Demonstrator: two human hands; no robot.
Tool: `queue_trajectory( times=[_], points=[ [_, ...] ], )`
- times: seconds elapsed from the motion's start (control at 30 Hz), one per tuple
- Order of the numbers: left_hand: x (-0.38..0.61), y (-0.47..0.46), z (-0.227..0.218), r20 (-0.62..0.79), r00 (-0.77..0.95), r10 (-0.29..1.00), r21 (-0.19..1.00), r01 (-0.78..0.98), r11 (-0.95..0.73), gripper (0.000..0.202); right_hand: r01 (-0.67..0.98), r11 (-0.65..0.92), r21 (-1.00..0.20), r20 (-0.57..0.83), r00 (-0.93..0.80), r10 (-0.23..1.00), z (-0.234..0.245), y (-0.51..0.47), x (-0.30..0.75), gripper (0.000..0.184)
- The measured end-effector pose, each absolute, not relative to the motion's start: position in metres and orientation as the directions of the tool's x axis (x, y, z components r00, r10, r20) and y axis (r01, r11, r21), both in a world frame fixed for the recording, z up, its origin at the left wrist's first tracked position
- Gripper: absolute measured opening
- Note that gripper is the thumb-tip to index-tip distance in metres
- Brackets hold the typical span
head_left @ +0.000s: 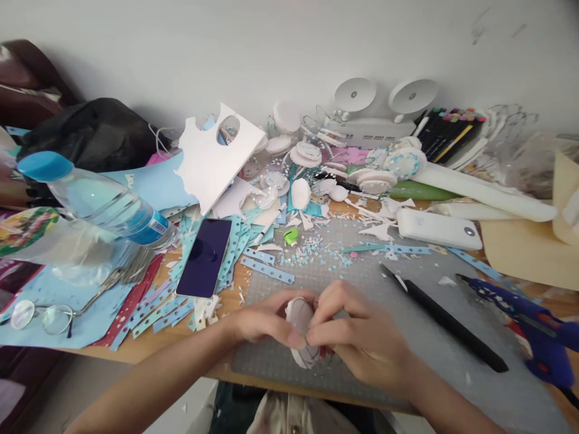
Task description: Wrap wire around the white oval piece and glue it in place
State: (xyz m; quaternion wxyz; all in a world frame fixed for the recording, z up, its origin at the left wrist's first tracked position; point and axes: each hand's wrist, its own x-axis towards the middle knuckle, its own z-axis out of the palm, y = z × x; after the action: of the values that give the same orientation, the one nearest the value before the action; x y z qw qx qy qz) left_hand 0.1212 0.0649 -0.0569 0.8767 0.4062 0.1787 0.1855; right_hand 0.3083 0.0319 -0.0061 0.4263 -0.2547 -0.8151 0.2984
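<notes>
At the near edge of a grey cutting mat (407,367) on a cluttered craft table, a person's left hand (266,322) and right hand (362,340) meet around a small white round piece (300,316). Both hands pinch it between thumb and fingertips, just above the mat. The piece looks plain, with faint lines on it; the part under the fingers is hidden. Beyond the hands lie punched blue strips (266,269), a dark phone (204,256) and a white card (212,163) with round holes cut out of it. Farther back, near the wall, sit dotted discs (404,163), white with blue specks, which look finished. A black pen-like tool (446,322) and a blue glue gun (536,337) lie untouched on the right. Judging by the scraps and the made discs, much of the cutting is done, while the piece in hand seems not yet decorated.
</notes>
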Motion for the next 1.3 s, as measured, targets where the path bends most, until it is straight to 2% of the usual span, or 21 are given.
queue_trajectory(
  times=[0.1, 0.17, 0.27, 0.33, 0.43, 0.53, 0.63, 0.8, 0.97, 1.1, 1.3],
  points=[
    [0.120, 0.064, -0.057, -0.149, 0.868, 0.474, 0.776, -0.195, 0.600, 0.056, 0.155, 0.711, -0.686, 0.577, -0.479, 0.662, -0.008, 0.038, 0.304, 0.021],
    [0.119, 0.063, -0.054, -0.114, 0.841, 0.530, 0.812, -0.228, 0.537, 0.058, 0.231, 0.728, -0.645, 0.588, -0.459, 0.666, -0.009, 0.039, 0.305, 0.022],
    [0.119, 0.060, -0.047, 0.018, 0.702, 0.712, 0.945, -0.244, 0.217, 0.060, 0.436, 0.704, -0.560, 0.591, -0.386, 0.709, -0.011, 0.033, 0.309, 0.022],
    [0.121, 0.059, -0.045, 0.158, 0.580, 0.799, 0.978, -0.203, -0.046, 0.064, 0.536, 0.630, -0.562, 0.603, -0.256, 0.756, -0.010, 0.024, 0.313, 0.028],
    [0.122, 0.057, -0.047, 0.312, 0.453, 0.835, 0.946, -0.070, -0.316, 0.068, 0.539, 0.506, -0.673, 0.563, -0.071, 0.823, -0.009, 0.007, 0.313, 0.020],
    [0.123, 0.056, -0.049, 0.428, 0.436, 0.792, 0.859, 0.078, -0.507, 0.071, 0.534, 0.472, -0.701, 0.500, -0.104, 0.860, -0.007, -0.003, 0.308, 0.010],
    [0.124, 0.057, -0.048, 0.513, 0.489, 0.706, 0.747, 0.152, -0.648, 0.074, 0.551, 0.486, -0.679, 0.495, -0.145, 0.857, -0.007, -0.003, 0.299, 0.010],
    [0.125, 0.059, -0.048, 0.555, 0.554, 0.621, 0.680, 0.129, -0.722, 0.075, 0.536, 0.476, -0.697, 0.505, -0.103, 0.857, -0.010, 0.003, 0.291, 0.010],
    [0.125, 0.057, -0.054, 0.512, 0.547, 0.663, 0.777, 0.034, -0.628, 0.081, 0.460, 0.482, -0.745, 0.465, -0.160, 0.871, -0.009, -0.001, 0.293, 0.016],
    [0.126, 0.056, -0.056, 0.497, 0.495, 0.713, 0.833, -0.045, -0.551, 0.079, 0.466, 0.525, -0.713, 0.479, -0.223, 0.849, -0.007, -0.004, 0.296, 0.021],
    [0.126, 0.057, -0.054, 0.509, 0.455, 0.731, 0.838, -0.069, -0.541, 0.075, 0.489, 0.579, -0.652, 0.506, -0.288, 0.813, -0.009, -0.004, 0.299, 0.026]
  ],
)
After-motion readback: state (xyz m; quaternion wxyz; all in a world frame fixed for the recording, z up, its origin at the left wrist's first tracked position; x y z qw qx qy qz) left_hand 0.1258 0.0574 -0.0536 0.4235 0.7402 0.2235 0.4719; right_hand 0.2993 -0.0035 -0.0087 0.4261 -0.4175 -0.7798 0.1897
